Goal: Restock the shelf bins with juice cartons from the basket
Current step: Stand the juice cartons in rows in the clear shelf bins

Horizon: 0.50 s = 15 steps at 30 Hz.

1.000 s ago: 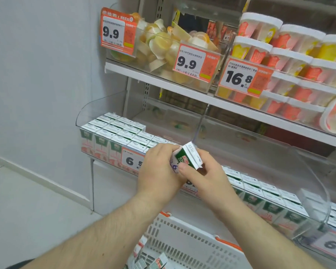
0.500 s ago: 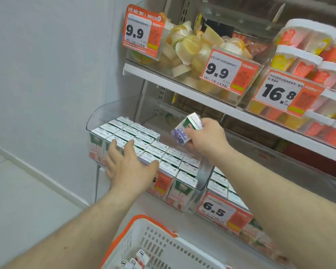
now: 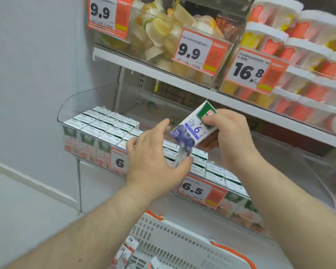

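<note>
Between both hands, above the clear shelf bin (image 3: pixel 85 98) of stacked cartons, a tilted blueberry juice carton (image 3: pixel 192 131) sits clamped at its upper end by the right hand (image 3: pixel 233 136). Just left, the left hand (image 3: pixel 153 158) spreads open, thumb under its lower corner.

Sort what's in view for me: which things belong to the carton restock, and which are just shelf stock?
Job:
- blueberry carton, in right hand
- left hand, open beside it
- lower bins of cartons
- basket with spare cartons

Not the job:
- fruit cups
- lidded tubs
- price tags
</note>
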{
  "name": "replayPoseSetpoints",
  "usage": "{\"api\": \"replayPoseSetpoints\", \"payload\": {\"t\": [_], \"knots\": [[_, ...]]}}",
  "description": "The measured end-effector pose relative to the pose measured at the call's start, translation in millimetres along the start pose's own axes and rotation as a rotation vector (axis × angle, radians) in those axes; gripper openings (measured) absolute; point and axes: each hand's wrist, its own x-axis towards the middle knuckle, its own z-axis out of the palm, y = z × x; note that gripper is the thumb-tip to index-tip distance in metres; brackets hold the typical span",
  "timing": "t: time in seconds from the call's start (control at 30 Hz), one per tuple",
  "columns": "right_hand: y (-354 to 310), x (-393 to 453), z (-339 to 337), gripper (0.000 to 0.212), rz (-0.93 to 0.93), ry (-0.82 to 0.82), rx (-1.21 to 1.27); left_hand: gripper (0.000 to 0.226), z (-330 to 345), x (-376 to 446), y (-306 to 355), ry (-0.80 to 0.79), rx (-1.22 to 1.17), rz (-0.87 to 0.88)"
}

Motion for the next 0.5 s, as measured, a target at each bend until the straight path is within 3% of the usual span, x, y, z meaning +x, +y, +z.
{"api": "replayPoseSetpoints", "payload": {"t": [0.17, 0.27, 0.37, 0.5], "knots": [[12, -58, -72, 0.036, 0.165, -0.04, 0.104, 0.055, 22, -33, 52, -0.172, -0.117, 0.094], [25, -84, -108, 0.031, 0.252, 0.027, 0.121, 0.05, 42, -54, 78, -0.216, -0.13, 0.145], [40, -97, -138, 0.017, 0.297, 0.17, 0.147, 0.053, 68, -68, 104, -0.293, -0.084, 0.162], [57, -104, -178, 0.033, 0.361, 0.283, 0.162, 0.068, 106, -83, 139, -0.322, -0.088, 0.206]]}}
